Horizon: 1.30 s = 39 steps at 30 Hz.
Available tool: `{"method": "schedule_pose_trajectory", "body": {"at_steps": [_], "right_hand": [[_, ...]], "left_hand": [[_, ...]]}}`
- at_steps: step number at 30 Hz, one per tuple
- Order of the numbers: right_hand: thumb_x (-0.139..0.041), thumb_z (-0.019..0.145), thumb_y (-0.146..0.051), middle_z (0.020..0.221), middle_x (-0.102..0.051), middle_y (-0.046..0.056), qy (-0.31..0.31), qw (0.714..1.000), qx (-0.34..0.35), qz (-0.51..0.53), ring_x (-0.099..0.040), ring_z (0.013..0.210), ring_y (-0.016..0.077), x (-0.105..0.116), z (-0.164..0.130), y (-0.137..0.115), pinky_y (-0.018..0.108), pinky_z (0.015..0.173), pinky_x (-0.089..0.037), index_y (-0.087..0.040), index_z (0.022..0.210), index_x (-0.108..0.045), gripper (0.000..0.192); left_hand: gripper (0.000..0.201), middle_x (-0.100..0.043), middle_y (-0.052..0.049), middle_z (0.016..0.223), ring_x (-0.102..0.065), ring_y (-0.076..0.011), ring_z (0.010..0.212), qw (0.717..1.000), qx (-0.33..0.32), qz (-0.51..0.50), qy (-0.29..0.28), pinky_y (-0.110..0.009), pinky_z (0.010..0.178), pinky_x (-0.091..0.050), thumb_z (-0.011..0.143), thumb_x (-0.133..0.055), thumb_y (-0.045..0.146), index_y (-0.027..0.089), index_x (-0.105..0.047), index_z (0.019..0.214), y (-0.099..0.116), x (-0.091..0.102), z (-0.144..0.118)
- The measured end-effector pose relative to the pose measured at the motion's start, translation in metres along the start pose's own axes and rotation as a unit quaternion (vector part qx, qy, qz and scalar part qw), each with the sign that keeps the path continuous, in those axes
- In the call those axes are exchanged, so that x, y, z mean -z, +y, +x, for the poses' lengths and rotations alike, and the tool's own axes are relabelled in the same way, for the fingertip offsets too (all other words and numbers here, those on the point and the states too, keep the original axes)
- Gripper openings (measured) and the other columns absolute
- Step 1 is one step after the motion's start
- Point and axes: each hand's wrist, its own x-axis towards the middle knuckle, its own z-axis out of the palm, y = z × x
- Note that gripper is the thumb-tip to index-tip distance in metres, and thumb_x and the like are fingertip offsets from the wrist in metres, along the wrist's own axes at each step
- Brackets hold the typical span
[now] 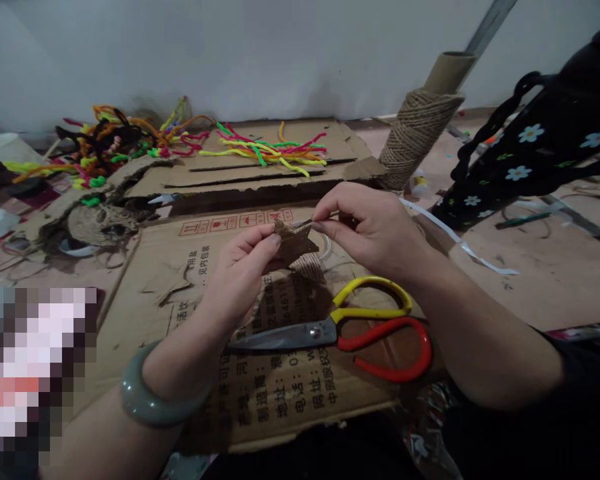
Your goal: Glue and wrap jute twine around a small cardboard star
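Wearing a grey-green bangle [153,400] on the near wrist, lying closest to cam, w/ left hand [240,273] rising from it and pinching a small brown star-shaped piece [296,243] between thumb and fingertips. Holding that star up above the flattened cardboard box [145,293], roughly centre of view, just over the scissors [340,330]. Closing right hand [373,227] on a thin strand at the star's upper point, thumb and forefinger nipped tight; looking like jute twine, tho too fine to be sure. Resting scissors shut on the cardboard, yellow and red handles pointing right, blade tip pointing left, just beneath both hands, not touching either. Leaning a twine spool [417,137] on its cardboard tube behind the right hand, well apart. Sprawling coloured pipe cleaners [267,150] across the far cardboard, more tangled at far left. Sitting at left, a jute-covered lump [100,223], details unclear. Draping dark floral fabric [530,153] at right. Judging the step as wrapping or fixing the strand onto the star: probably best keeping the left pinch firm near the star's centre so it isn't twisting, keeping the strand taut w/ the right, laying each turn snug beside the last, avoiding slack at the points where twine is likely slipping off.
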Motion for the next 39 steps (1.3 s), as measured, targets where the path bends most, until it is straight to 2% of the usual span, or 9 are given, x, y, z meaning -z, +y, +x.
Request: {"method": "schedule_pose_trajectory", "body": {"at_steps": [6,9,11,20,25,30,39], "right_hand": [[-0.051,0.080,-0.009,0.082,-0.067,-0.001,0.018,1.000,-0.001,0.022,-0.058,0.073,0.0113,0.004,-0.003,0.002,0.025,0.067,-0.044,-0.019,0.084,-0.063,0.016],[-0.048,0.082,-0.008,0.086,-0.068,0.000,0.024,0.999,0.021,0.019,-0.059,0.078,0.0116,0.002,-0.002,0.005,0.025,0.071,-0.045,-0.018,0.086,-0.064,0.020],[-0.047,0.082,-0.007,0.087,-0.068,0.001,0.028,1.000,0.009,0.007,-0.059,0.079,0.0122,0.001,-0.002,0.006,0.026,0.071,-0.045,-0.017,0.086,-0.065,0.021],[-0.054,0.079,-0.014,0.080,-0.066,0.002,0.016,0.999,-0.047,0.018,-0.056,0.073,0.0132,-0.001,0.000,-0.001,0.027,0.068,-0.042,-0.016,0.080,-0.065,0.011],[-0.054,0.080,-0.014,0.078,-0.065,0.001,0.002,0.999,-0.046,0.014,-0.056,0.072,0.0133,-0.003,0.000,-0.001,0.027,0.067,-0.042,-0.018,0.079,-0.065,0.011],[-0.055,0.079,-0.013,0.080,-0.065,0.001,0.015,0.999,-0.029,0.014,-0.057,0.073,0.0141,-0.005,0.000,0.002,0.028,0.067,-0.043,-0.021,0.077,-0.062,0.010],[-0.054,0.079,-0.011,0.083,-0.065,0.003,0.011,0.998,-0.021,0.051,-0.058,0.079,0.0138,-0.008,0.000,0.005,0.028,0.071,-0.043,-0.017,0.078,-0.061,0.009]], "left_hand": [[0.011,-0.072,-0.002,0.080,-0.066,-0.0133,0.072,1.000,0.004,0.013,-0.006,-0.024,0.068,-0.054,0.074,-0.066,0.024,0.018,-0.070,0.082,0.002,-0.002,0.000],[0.012,-0.072,-0.002,0.081,-0.066,-0.0139,0.072,1.000,0.006,0.020,0.002,-0.024,0.067,-0.054,0.073,-0.066,0.025,0.018,-0.070,0.082,0.002,-0.003,-0.001],[0.012,-0.072,-0.002,0.080,-0.066,-0.0136,0.071,1.000,0.005,0.018,0.006,-0.024,0.066,-0.053,0.073,-0.067,0.024,0.018,-0.069,0.082,0.002,-0.002,0.000],[0.007,-0.071,0.000,0.078,-0.065,-0.0118,0.070,1.000,0.000,0.002,-0.007,-0.023,0.068,-0.053,0.074,-0.066,0.023,0.020,-0.069,0.079,0.001,0.000,0.000],[0.008,-0.071,0.000,0.077,-0.064,-0.0114,0.069,1.000,0.001,0.003,-0.014,-0.022,0.066,-0.052,0.074,-0.065,0.023,0.019,-0.069,0.079,0.003,-0.002,-0.001],[0.011,-0.072,-0.001,0.082,-0.064,-0.0130,0.072,1.000,0.001,0.016,-0.019,-0.024,0.068,-0.051,0.074,-0.065,0.025,0.019,-0.070,0.082,0.004,-0.002,-0.001],[0.011,-0.072,-0.002,0.081,-0.064,-0.0128,0.071,1.000,0.005,0.012,-0.015,-0.025,0.069,-0.051,0.074,-0.065,0.024,0.018,-0.069,0.082,0.004,-0.002,-0.001]]}}
